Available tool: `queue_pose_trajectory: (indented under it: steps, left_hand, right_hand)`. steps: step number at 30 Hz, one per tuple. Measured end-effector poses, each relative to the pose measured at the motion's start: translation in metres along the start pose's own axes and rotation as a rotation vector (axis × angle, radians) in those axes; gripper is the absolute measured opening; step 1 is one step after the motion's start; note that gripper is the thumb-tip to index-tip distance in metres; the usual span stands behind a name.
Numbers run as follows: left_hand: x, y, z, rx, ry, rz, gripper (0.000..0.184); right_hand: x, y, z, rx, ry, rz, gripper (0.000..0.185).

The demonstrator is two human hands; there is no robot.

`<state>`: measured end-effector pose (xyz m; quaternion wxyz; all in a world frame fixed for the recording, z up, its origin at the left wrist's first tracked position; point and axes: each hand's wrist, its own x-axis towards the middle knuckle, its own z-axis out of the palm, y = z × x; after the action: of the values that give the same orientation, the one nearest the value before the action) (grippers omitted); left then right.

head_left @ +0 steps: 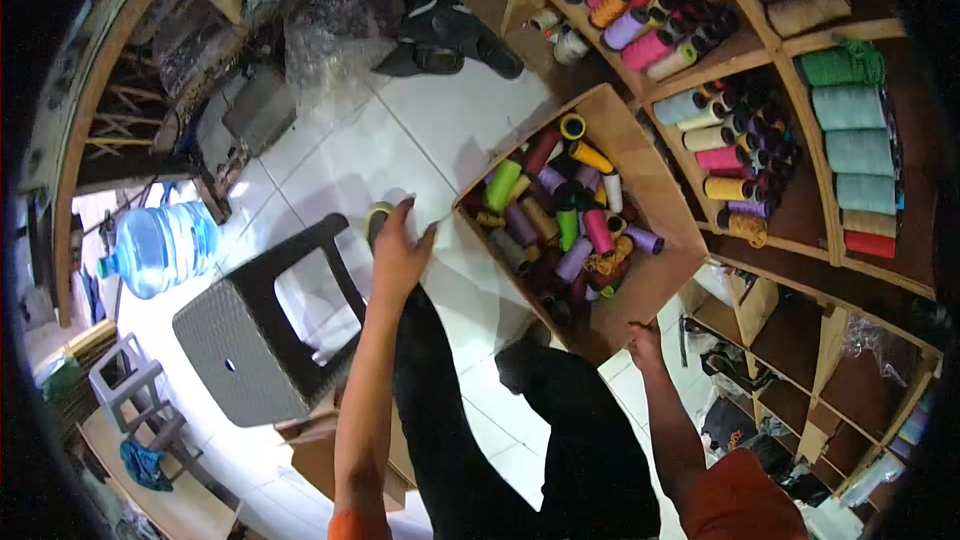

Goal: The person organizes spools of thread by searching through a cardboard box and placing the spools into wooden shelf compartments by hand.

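A cardboard box (655, 195) stands on the tiled floor, filled with thread spools (598, 232) in green, purple, pink, yellow and brown. My right hand (645, 343) is closed at the box's near right edge, its fingertips on the cardboard. My left hand (400, 245) hangs left of the box, apart from it, with thumb and forefinger spread and nothing seen between them. Below that hand, one foot in a dark slipper (377, 219) shows in part. Both my legs, in black trousers, reach toward the box.
Wooden shelves (735, 58) with many thread cones line the right side. A dark plastic stool (250, 360) lies to the left, near a blue water bottle (160, 248). Black sandals (445, 35) and clear plastic wrap (335, 35) lie beyond. A smaller grey stool (130, 380) is at far left.
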<state>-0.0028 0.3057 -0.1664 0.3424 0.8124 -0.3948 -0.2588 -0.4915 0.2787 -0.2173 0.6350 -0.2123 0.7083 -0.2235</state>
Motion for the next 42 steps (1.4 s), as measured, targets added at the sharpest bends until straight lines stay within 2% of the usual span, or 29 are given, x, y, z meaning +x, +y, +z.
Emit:
queue_pose_trajectory:
  steps: [1,2,3,5,7,8,9,10,13,14,15,16,17,19,20,22,23,24,26,28,29,31,33,34,36,37,38,40,42]
  left_hand:
    - [0.033,0.011,0.009,0.197,0.007,0.182,0.050]
    - [0.055,0.014,0.016,0.213,-0.081,0.149,0.052]
    - [0.077,0.015,0.024,0.232,-0.173,0.121,0.053]
    - [0.112,0.012,0.031,0.279,-0.379,0.033,0.051]
    - [0.129,0.005,0.029,0.420,-0.406,-0.014,0.046]
    - [0.142,0.000,0.023,0.406,-0.346,-0.030,0.043]
    - [0.155,-0.008,0.010,0.394,-0.286,-0.045,0.040]
    - [0.168,-0.017,0.000,0.381,-0.224,-0.069,0.037]
    - [0.215,-0.053,-0.036,0.379,-0.088,0.158,0.027]
    - [0.234,-0.071,-0.045,0.350,-0.095,0.114,0.029]
    - [0.252,-0.080,-0.057,0.327,-0.104,0.067,0.030]
    - [0.265,-0.091,-0.070,0.227,-0.075,0.182,0.036]
    - [0.281,-0.106,-0.075,0.297,-0.167,0.233,0.039]
    - [0.297,-0.089,-0.089,0.357,-0.146,0.163,0.040]
    - [0.299,-0.071,-0.094,0.472,-0.053,0.246,0.040]
    - [0.295,-0.034,-0.093,0.708,0.128,0.419,0.042]
    - [0.289,-0.039,-0.082,0.754,-0.021,0.472,0.045]
    - [0.277,-0.046,-0.068,0.793,-0.172,0.517,0.049]
    - [0.266,-0.048,-0.038,0.744,-0.425,0.490,0.052]
    - [0.263,-0.023,-0.017,0.570,-0.607,0.330,0.050]
    - [0.269,-0.044,0.003,0.584,-0.440,0.255,0.051]
    - [0.282,-0.104,0.053,0.601,-0.101,0.087,0.053]
    - [0.296,-0.107,0.063,0.484,-0.085,-0.116,0.057]
    - [0.302,-0.106,0.066,0.420,-0.068,-0.212,0.059]
    - [0.314,-0.096,0.064,0.592,-0.175,-0.326,0.062]
    - [0.320,-0.091,0.064,0.673,-0.224,-0.384,0.064]
    - [0.319,-0.097,0.065,0.681,-0.252,-0.347,0.063]
    - [0.310,-0.109,0.060,0.637,-0.276,-0.270,0.061]
    - [0.292,-0.100,0.050,0.475,-0.219,-0.168,0.057]
  right_hand:
    - [0.008,-0.003,0.001,-0.019,-0.019,0.022,0.065]
    - [0.010,-0.007,0.006,-0.037,-0.028,0.048,0.068]
    - [0.016,-0.006,0.017,0.063,-0.157,-0.085,0.069]
    - [0.019,-0.015,0.046,0.004,-0.124,-0.090,0.070]
    - [0.019,-0.031,0.084,-0.083,-0.029,-0.013,0.072]
    - [0.023,-0.039,0.105,-0.123,0.016,0.020,0.073]
    - [0.027,-0.047,0.128,-0.108,-0.076,-0.067,0.076]
    - [0.030,-0.054,0.147,-0.121,-0.077,-0.038,0.077]
    - [0.038,-0.076,0.208,-0.100,-0.198,0.051,0.080]
    - [0.039,-0.079,0.225,-0.134,-0.216,0.016,0.080]
    - [0.037,-0.082,0.246,-0.154,-0.139,0.079,0.080]
    - [0.036,-0.087,0.264,-0.171,-0.197,0.071,0.079]
    - [0.029,-0.092,0.280,-0.182,-0.254,0.061,0.078]
    - [-0.002,-0.093,0.303,-0.094,-0.191,0.058,0.071]
    - [-0.008,-0.096,0.310,-0.057,-0.162,0.050,0.069]
    - [0.000,-0.092,0.303,-0.245,-0.088,0.164,0.062]
    - [0.009,-0.086,0.294,-0.336,-0.050,0.222,0.058]
    - [0.018,-0.086,0.288,-0.772,-0.157,0.077,0.058]
    - [0.033,-0.097,0.291,-1.296,-0.113,0.050,0.051]
    - [0.030,-0.147,0.331,-1.445,0.095,0.078,0.044]
    - [0.039,-0.152,0.339,-1.489,0.148,-0.032,0.043]
    - [0.059,-0.178,0.373,-1.224,0.225,-0.775,0.033]
    - [0.095,-0.182,0.402,-1.136,0.077,-0.686,0.039]
    - [0.109,-0.180,0.417,-1.275,0.053,-0.673,0.038]
    - [0.140,-0.172,0.438,-1.554,0.003,-0.656,0.038]
    - [0.162,-0.155,0.443,-1.574,0.096,-0.676,0.037]
    - [0.189,-0.114,0.444,-1.596,0.186,-0.679,0.037]
    - [0.191,-0.096,0.441,-1.598,0.224,-0.740,0.037]
    - [0.167,-0.123,0.437,-1.512,0.058,-0.786,0.038]
